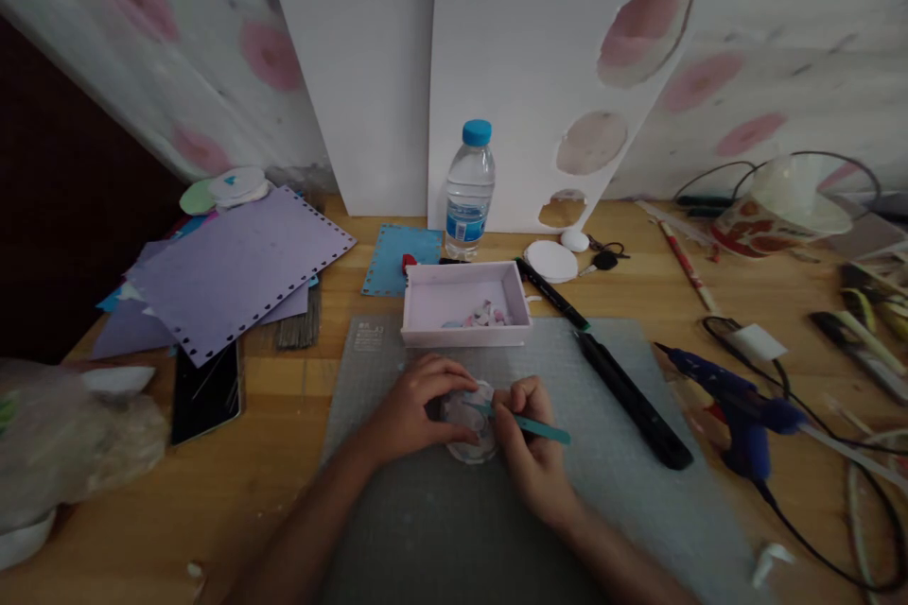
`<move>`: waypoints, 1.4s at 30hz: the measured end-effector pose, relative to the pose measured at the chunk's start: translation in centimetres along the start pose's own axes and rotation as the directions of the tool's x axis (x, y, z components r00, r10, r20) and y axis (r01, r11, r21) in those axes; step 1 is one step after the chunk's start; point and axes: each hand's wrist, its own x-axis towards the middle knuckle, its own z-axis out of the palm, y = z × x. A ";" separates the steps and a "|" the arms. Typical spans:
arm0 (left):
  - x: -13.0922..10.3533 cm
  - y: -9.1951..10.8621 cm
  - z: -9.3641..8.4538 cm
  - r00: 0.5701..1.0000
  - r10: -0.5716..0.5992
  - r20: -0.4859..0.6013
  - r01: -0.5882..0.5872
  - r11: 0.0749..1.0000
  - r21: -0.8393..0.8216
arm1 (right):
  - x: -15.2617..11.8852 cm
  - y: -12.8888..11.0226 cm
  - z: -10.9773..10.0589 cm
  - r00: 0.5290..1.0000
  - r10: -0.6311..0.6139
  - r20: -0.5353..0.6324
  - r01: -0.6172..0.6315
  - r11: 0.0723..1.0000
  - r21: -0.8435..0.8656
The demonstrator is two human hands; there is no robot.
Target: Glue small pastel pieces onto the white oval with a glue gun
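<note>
My left hand (429,406) curves around a small round whitish, partly see-through disc (472,444) on the grey cutting mat (397,529). Its thumb and fingertips grip the disc's left side and edge. In my right hand (532,454) is a slim teal tool with a flat rounded end, which looks like tweezers (550,430). Its other end points left over the disc, where fingers partly hide it. Just beyond both hands stands a shallow pale pink box (464,337) with small pale and pink scraps (488,314) inside.
Right of my hands lie a black utility knife (635,402), a marker (557,295) and a blue glue gun (738,406) with its cord. Behind the box stands a water bottle (469,189). Purple sheets (241,269) and a phone (205,394) lie left; white boards (497,38) lean behind.
</note>
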 end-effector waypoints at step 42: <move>-0.3 -0.5 0.3 0.999 0.036 -0.033 -0.036 0.999 -0.003 | 0.1 -0.6 0.1 0.991 0.134 0.015 -0.135 0.979 0.155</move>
